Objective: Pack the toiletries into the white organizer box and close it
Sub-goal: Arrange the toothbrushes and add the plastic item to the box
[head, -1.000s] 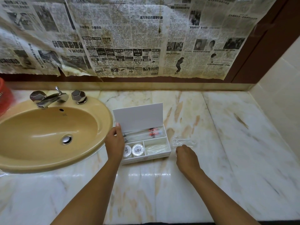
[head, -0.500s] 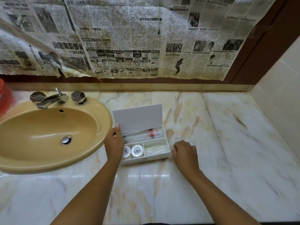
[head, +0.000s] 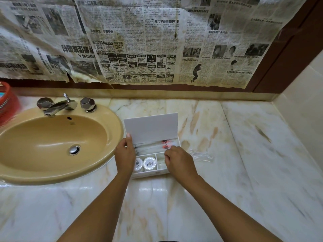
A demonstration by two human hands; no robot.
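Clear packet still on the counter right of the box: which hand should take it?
Right, probably. The right hand hovers over the box's right compartments, beside the clear packet on the marble. The left hand is on the far side, touching the open lid's left edge.

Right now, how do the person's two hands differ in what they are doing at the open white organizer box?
The left hand rests on the white organizer box's left edge, fingers fairly straight; the right hand is curled, pinching something small above its front right compartment. Left touches the box; right hovers. Both are at the box.
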